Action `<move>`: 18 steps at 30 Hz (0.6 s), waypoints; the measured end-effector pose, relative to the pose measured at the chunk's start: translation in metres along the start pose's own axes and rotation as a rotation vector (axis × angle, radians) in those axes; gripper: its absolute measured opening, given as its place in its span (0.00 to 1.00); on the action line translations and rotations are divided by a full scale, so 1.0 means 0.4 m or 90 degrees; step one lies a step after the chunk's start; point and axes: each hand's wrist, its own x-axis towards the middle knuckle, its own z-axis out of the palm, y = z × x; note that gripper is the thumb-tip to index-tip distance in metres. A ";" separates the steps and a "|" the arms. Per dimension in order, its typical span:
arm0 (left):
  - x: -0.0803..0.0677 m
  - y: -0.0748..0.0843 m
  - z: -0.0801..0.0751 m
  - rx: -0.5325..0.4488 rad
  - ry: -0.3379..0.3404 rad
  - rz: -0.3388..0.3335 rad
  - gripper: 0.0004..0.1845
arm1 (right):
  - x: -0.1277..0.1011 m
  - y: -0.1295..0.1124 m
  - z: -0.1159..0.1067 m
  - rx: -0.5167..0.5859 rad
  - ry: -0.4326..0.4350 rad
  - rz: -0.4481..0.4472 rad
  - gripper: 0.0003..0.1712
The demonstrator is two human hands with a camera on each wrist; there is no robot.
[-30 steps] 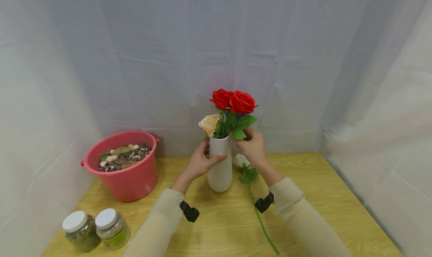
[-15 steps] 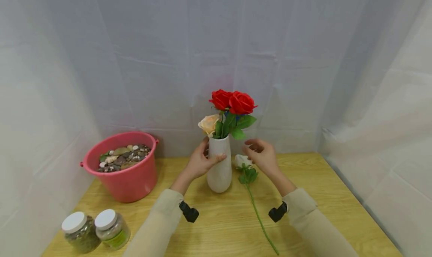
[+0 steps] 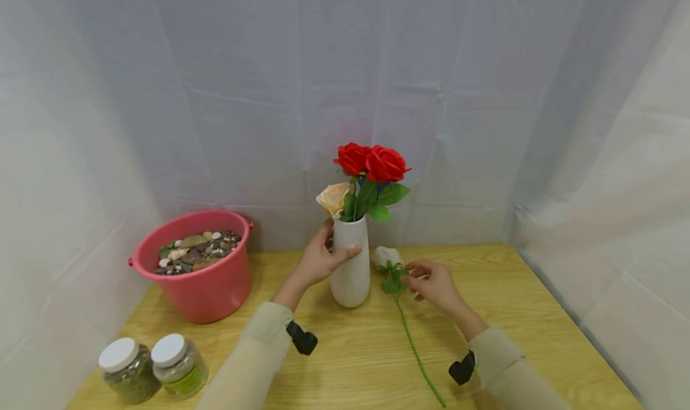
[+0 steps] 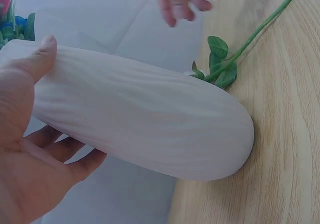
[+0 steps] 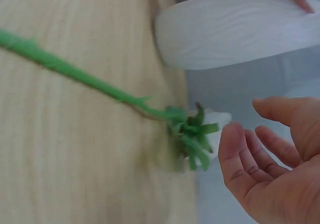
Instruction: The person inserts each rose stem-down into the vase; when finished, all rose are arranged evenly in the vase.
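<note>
A white ribbed vase (image 3: pixel 350 278) stands upright on the wooden table. My left hand (image 3: pixel 317 259) grips its upper part, thumb across the front and fingers behind, as the left wrist view also shows. Out of the vase rise two red roses (image 3: pixel 387 164), a peach rose (image 3: pixel 333 198), green leaves and a bit of blue flower. To the right, a white rose (image 3: pixel 387 257) lies on the table, its long green stem (image 3: pixel 412 344) toward the front. Beside its leaves is my right hand (image 3: pixel 435 284), fingers loosely bent and thumb apart, with nothing held in the right wrist view.
At the left stands a pink bucket (image 3: pixel 210 296) of pebbles and shells. In front of it are two white-lidded jars, one darker (image 3: pixel 129 371) and one with a green label (image 3: pixel 180 365). White sheeting (image 3: pixel 259 99) walls the table's back and sides.
My right hand has left the leaves at the vase's mouth and moved down and right to the white rose on the table. My left hand has kept its hold on the vase.
</note>
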 end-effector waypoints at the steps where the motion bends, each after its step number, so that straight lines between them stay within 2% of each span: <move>1: 0.000 0.000 0.000 0.000 0.001 0.000 0.46 | -0.004 0.009 0.003 -0.001 -0.004 0.009 0.23; 5: -0.002 0.004 0.000 0.004 0.007 0.000 0.46 | -0.020 0.036 0.019 -0.004 -0.019 0.029 0.23; 12: -0.006 0.005 0.007 0.018 0.026 -0.009 0.46 | -0.044 0.070 0.050 -0.045 -0.010 0.053 0.17; 18: -0.008 0.002 0.015 0.037 0.043 -0.004 0.45 | -0.047 0.091 0.062 -0.054 -0.008 0.070 0.18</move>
